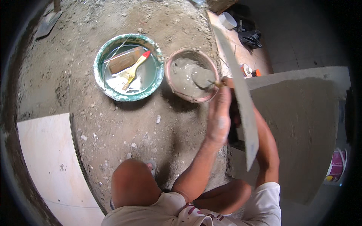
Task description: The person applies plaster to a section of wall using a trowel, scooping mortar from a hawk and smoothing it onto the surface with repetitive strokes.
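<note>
My left hand [220,122] is closed round the dark handle of a long plastering float [247,124], its flat blade standing nearly edge-on and grey with mortar. My right arm passes behind that blade. Its hand [229,83], mostly hidden there, is at the handle end of a round-bladed trowel [202,77]. The trowel's blade rests in wet mortar inside a pinkish bucket [170,81]. Beside this stands a green tub [98,81] of water. A wide brush [136,70] with a red-tipped pale handle and a wooden block [122,62] lie in the tub.
To the right spreads a broad surface [298,128] coated with smooth grey mortar. A pale tile [52,162] lies at lower left on rubble-strewn ground. Far left is a shovel blade [48,25]. A white container [227,20] and black plastic bag [250,39] sit beyond the buckets.
</note>
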